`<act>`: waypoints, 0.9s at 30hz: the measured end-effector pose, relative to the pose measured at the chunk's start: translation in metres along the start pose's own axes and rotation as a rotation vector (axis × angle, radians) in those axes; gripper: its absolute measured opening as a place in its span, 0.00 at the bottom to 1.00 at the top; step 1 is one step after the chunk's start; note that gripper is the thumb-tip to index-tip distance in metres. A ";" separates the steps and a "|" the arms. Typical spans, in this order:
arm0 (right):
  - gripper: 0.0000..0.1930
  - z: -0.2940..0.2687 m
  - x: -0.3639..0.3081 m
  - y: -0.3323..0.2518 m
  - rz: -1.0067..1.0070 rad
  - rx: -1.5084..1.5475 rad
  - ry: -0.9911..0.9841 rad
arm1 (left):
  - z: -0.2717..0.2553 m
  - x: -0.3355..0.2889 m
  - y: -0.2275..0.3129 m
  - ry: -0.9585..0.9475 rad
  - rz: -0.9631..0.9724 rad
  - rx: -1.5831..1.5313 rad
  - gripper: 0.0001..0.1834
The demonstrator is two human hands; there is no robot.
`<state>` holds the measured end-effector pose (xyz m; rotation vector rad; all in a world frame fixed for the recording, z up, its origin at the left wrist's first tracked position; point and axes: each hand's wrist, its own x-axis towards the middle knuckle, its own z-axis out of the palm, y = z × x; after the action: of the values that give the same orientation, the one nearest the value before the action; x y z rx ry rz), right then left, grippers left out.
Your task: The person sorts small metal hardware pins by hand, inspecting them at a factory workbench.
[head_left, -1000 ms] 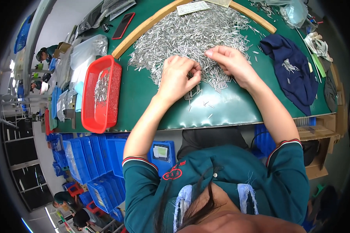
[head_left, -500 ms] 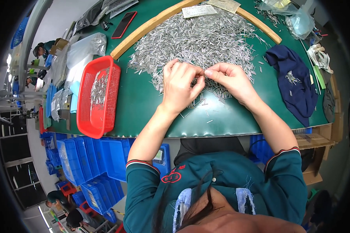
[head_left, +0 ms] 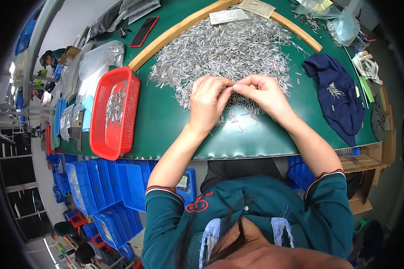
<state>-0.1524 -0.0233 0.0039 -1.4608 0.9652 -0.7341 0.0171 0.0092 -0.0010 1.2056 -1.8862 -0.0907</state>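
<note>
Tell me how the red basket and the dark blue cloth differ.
The red basket has raised, perforated walls; the dark blue cloth lies limp and crumpled. The basket stands on the person's left, the cloth on the right. The basket holds a larger heap of small metal pieces; the cloth carries just a small cluster. Both rest on the green table and bear metal pieces.

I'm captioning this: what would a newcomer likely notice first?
Probably the broad heap of small silvery rods in the middle of the green table, with the left hand and right hand close together at its near edge. Then the bright red basket left of the heap, and the dark blue cloth to its right.
</note>
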 end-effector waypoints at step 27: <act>0.10 -0.003 0.005 0.020 0.642 1.372 -0.440 | 0.006 0.004 0.012 0.048 0.132 0.142 0.18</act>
<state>-0.1558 -0.0282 -0.0159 -0.0491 0.3286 -0.3734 0.0038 0.0109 0.0036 1.1628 -1.9511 0.1449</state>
